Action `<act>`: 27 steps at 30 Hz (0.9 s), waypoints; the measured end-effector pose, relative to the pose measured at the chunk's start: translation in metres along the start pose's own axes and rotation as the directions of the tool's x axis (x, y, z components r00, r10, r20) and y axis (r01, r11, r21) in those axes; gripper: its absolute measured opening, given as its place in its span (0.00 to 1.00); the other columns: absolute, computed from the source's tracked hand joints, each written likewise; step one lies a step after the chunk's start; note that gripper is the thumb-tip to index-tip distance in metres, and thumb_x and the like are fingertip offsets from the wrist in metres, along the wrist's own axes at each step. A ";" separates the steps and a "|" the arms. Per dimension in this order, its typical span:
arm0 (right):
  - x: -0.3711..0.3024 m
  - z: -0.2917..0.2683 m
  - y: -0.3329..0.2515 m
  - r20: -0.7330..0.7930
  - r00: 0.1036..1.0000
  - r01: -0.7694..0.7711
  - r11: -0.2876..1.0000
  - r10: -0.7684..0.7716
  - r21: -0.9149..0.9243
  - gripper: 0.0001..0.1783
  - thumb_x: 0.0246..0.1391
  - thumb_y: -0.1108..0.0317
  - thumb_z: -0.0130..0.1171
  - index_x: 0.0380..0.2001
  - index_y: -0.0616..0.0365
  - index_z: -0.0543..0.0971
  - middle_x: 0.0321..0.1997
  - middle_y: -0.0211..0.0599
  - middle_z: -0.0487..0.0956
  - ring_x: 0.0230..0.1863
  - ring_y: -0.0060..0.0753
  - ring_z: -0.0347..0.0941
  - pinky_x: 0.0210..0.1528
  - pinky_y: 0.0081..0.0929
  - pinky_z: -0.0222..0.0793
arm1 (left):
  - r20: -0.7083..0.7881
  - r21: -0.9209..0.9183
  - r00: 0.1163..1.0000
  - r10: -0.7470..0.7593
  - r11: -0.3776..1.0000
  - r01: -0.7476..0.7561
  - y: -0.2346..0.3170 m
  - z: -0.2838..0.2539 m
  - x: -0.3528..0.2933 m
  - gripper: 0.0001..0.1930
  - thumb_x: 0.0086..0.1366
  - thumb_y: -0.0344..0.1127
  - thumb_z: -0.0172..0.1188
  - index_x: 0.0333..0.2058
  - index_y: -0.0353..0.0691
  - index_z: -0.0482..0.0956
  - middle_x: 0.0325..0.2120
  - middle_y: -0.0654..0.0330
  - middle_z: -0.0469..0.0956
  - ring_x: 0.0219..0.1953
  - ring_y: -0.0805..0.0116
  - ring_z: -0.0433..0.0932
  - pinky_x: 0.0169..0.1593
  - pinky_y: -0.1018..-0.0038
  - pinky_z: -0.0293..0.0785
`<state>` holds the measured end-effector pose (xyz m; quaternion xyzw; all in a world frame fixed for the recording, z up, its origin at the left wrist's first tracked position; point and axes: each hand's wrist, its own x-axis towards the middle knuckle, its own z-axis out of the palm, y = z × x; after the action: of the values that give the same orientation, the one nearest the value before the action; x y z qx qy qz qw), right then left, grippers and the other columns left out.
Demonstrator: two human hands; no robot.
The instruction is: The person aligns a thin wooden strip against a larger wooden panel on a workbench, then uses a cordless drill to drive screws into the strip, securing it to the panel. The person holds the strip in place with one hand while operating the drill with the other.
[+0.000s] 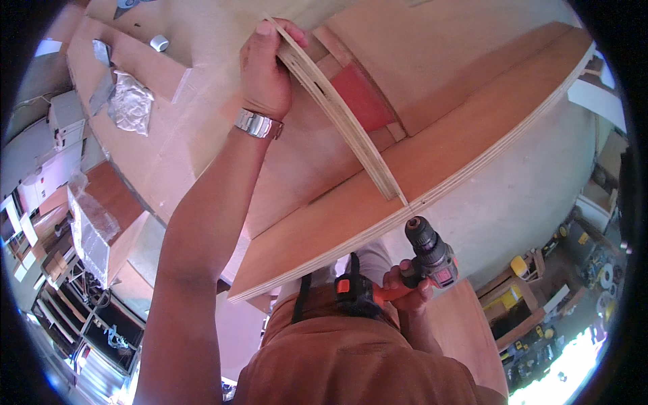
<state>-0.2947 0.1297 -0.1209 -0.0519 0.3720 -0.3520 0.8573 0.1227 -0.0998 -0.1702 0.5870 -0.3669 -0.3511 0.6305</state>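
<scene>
My left hand (268, 71) is wrapped round the far end of an upright plywood strip (344, 125). The near end of this strip meets a long plywood board (432, 148) lying across in front of me, close to the board's layered front edge. In my right hand (405, 293) is a black and red cordless drill (428, 253), held at waist height just on my side of that edge. Its chuck points up and away, toward the spot where strip and board meet. I cannot make out a bit in the chuck.
A red panel (363, 98) shows behind the strip. On the worktable at the far left lie a crumpled clear plastic bag (131, 104) and a small white roll (159, 43). Wooden boxes (520, 304) and tools stand low on the right. A plastic-wrapped panel (91, 233) leans at left.
</scene>
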 end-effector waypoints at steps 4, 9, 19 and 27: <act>-0.001 0.003 -0.001 0.006 1.000 -0.015 1.000 0.015 0.008 0.33 0.55 0.45 0.63 0.55 0.60 0.74 0.33 0.43 0.77 0.37 0.40 0.72 0.44 0.37 0.68 | -0.072 -0.042 0.997 0.024 0.999 -0.027 -0.002 0.003 0.000 0.27 0.72 0.53 0.37 0.31 0.36 0.75 0.28 0.55 0.75 0.38 0.59 0.75 0.57 0.58 0.70; 0.001 0.002 -0.003 0.038 0.999 -0.012 1.000 0.012 0.003 0.33 0.56 0.48 0.62 0.56 0.60 0.73 0.34 0.44 0.77 0.38 0.40 0.73 0.45 0.37 0.69 | -0.106 -0.033 0.993 0.052 0.998 -0.056 -0.001 0.008 0.003 0.25 0.72 0.50 0.35 0.30 0.37 0.74 0.26 0.56 0.74 0.34 0.62 0.74 0.55 0.56 0.73; 0.001 -0.001 -0.003 0.070 0.997 -0.015 1.000 0.013 0.026 0.32 0.57 0.48 0.61 0.57 0.59 0.73 0.35 0.42 0.76 0.37 0.38 0.72 0.45 0.36 0.67 | -0.135 0.236 0.985 0.110 0.969 -0.076 0.005 0.018 0.005 0.30 0.74 0.55 0.33 0.27 0.37 0.75 0.24 0.57 0.75 0.35 0.62 0.77 0.49 0.63 0.75; -0.001 -0.001 -0.002 0.071 0.997 -0.040 0.999 0.037 0.035 0.32 0.57 0.47 0.60 0.57 0.58 0.73 0.34 0.40 0.75 0.38 0.38 0.71 0.46 0.36 0.67 | -0.130 0.286 0.970 0.204 0.945 -0.161 -0.005 0.011 0.005 0.28 0.73 0.52 0.33 0.29 0.37 0.74 0.25 0.57 0.75 0.34 0.60 0.77 0.48 0.62 0.76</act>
<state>-0.2970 0.1290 -0.1204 -0.0415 0.3359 -0.3402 0.8773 0.1151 -0.1100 -0.1748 0.6577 -0.4137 -0.1896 0.6003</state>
